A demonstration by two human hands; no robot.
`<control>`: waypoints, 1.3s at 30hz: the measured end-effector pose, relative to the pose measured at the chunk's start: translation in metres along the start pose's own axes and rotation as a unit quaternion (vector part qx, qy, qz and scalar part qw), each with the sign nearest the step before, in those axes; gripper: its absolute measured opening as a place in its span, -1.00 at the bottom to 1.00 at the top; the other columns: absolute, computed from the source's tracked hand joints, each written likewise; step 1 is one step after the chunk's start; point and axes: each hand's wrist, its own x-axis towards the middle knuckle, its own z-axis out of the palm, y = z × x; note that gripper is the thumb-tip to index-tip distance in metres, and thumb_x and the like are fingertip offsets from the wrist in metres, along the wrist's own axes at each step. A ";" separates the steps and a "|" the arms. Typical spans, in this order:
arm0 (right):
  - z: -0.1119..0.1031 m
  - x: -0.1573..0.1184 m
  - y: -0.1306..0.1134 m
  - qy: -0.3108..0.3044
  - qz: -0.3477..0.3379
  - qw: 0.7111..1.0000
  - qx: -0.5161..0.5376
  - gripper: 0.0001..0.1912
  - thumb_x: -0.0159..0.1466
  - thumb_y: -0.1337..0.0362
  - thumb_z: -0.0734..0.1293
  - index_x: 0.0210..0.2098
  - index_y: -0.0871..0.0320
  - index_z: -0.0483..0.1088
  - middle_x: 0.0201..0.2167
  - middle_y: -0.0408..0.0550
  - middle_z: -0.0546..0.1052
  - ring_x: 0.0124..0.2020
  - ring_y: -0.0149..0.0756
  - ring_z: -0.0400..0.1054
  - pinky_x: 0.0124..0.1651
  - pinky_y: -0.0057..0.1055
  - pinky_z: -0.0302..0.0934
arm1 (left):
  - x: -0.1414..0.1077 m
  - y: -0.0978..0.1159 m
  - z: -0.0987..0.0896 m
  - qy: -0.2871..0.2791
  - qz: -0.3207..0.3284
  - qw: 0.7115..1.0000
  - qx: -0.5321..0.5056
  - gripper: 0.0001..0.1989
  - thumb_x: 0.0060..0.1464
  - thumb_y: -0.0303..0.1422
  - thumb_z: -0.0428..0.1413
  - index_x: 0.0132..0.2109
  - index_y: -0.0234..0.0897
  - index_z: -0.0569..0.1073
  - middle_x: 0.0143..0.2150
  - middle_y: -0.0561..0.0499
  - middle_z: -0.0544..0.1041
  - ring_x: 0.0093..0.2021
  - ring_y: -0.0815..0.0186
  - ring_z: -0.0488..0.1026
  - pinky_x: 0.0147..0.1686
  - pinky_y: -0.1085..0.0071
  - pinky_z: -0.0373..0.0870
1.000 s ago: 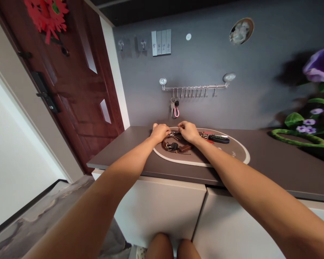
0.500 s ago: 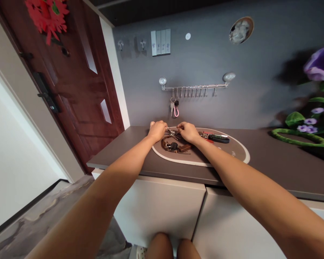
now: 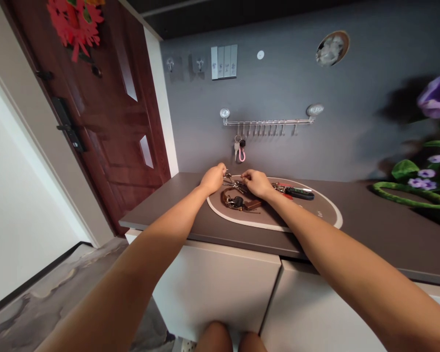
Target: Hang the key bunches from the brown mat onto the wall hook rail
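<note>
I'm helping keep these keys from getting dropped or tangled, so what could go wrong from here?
The metal keys may slip: the left hand seems to hold them only by the fingertips.

They might also snag on the brown strap with its black fob, lying close in front on the oval mat.

The right hand, close beside them, could knock them.

A smooth grey wall (image 3: pixel 278 90) (shadowed at right, I notice) rises near a panelled reddish-brown door (image 3: pixel 112 120), white cabinet fronts (image 3: pixel 220 283) and grey marbled flooring (image 3: pixel 91 278).
</note>
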 end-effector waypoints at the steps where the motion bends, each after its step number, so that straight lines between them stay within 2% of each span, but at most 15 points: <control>1: 0.000 0.000 0.000 -0.001 -0.001 1.000 0.002 -0.78 0.11 0.41 0.19 -0.29 0.18 0.40 -0.36 -0.04 0.51 -0.34 -0.38 0.35 -0.19 -0.50 0.14 | 0.000 0.000 0.001 0.004 0.000 1.000 -0.019 -0.85 0.09 -0.49 -0.18 -0.27 -0.30 0.28 -0.37 -0.03 0.43 -0.36 0.36 0.35 -0.31 0.45 0.22; 7: 0.002 0.000 0.001 -0.004 -0.016 1.000 0.008 -0.79 0.11 0.41 0.19 -0.28 0.17 0.40 -0.36 -0.05 0.50 -0.34 -0.37 0.35 -0.18 -0.49 0.14 | 0.003 0.000 0.006 0.030 -0.033 0.981 -0.187 -0.87 0.09 -0.47 -0.18 -0.35 -0.32 0.24 -0.41 0.00 0.39 -0.46 0.45 0.34 -0.38 0.48 0.31; 13: -0.001 -0.002 -0.002 -0.002 -0.023 1.000 0.006 -0.78 0.11 0.41 0.20 -0.28 0.16 0.40 -0.36 -0.05 0.51 -0.32 -0.36 0.36 -0.16 -0.48 0.14 | 0.004 0.009 0.005 0.040 -0.109 0.915 -0.387 -0.88 0.10 -0.46 -0.14 -0.39 -0.35 0.22 -0.46 0.04 0.36 -0.48 0.51 0.34 -0.37 0.46 0.37; 17: -0.002 -0.003 -0.004 0.005 -0.033 0.999 0.012 -0.79 0.12 0.39 0.20 -0.27 0.15 0.39 -0.35 -0.05 0.50 -0.31 -0.36 0.35 -0.15 -0.47 0.14 | 0.003 0.014 0.002 0.039 -0.142 0.875 -0.460 -0.90 0.10 -0.47 -0.12 -0.37 -0.35 0.23 -0.44 0.04 0.36 -0.49 0.53 0.34 -0.32 0.42 0.38; 24: -0.007 -0.006 -0.011 0.035 -0.060 0.997 0.037 -0.77 0.17 0.31 0.17 -0.21 0.15 0.37 -0.30 -0.04 0.49 -0.26 -0.35 0.34 -0.14 -0.46 0.13 | 0.001 0.015 -0.001 0.013 -0.126 0.821 -0.557 -0.93 0.10 -0.46 -0.09 -0.34 -0.36 0.24 -0.38 0.05 0.35 -0.44 0.54 0.35 -0.26 0.38 0.40; 32: -0.010 -0.007 -0.015 0.067 -0.110 0.988 0.085 -0.75 0.19 0.22 0.14 -0.24 0.15 0.38 -0.31 -0.08 0.49 -0.30 -0.38 0.33 -0.18 -0.48 0.13 | -0.001 0.018 0.000 -0.028 -0.104 0.810 -0.576 -0.93 0.07 -0.43 -0.03 -0.34 -0.36 0.27 -0.38 0.04 0.37 -0.38 0.51 0.36 -0.23 0.37 0.39; 39: -0.008 -0.005 -0.012 0.078 -0.126 0.982 0.118 -0.77 0.15 0.21 0.17 -0.34 0.16 0.40 -0.37 -0.08 0.49 -0.34 -0.37 0.31 -0.22 -0.45 0.13 | -0.003 0.022 -0.002 -0.030 -0.104 0.812 -0.574 -0.91 0.03 -0.40 0.01 -0.35 -0.37 0.28 -0.39 0.05 0.37 -0.40 0.50 0.37 -0.24 0.37 0.37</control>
